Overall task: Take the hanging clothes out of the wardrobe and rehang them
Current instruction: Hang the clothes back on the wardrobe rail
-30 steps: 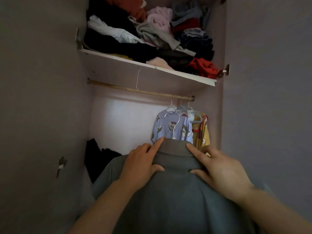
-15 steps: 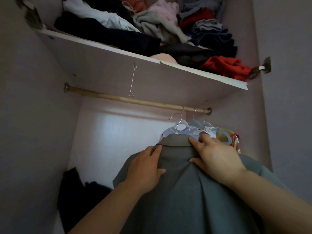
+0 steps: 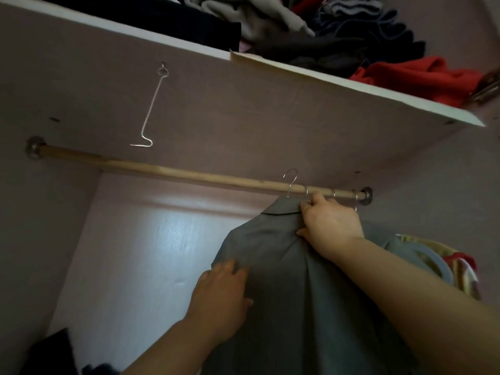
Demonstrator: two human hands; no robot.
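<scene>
The rail (image 3: 162,170) at three o'clock is crowded by half-hidden hung clothes (image 3: 446,263); the grey shirt (image 3: 284,266) is gripped by the right hand (image 3: 330,223) and touched by the flat left hand (image 3: 219,290).

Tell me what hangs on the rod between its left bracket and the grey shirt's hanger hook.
Nothing: in the head view the rod is bare from bracket to hanger hook. The bent wire above hangs from the shelf underside.

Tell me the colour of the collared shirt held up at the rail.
The shirt is plain grey with a slight green tinge. The head view, the only one, shows it.
</scene>
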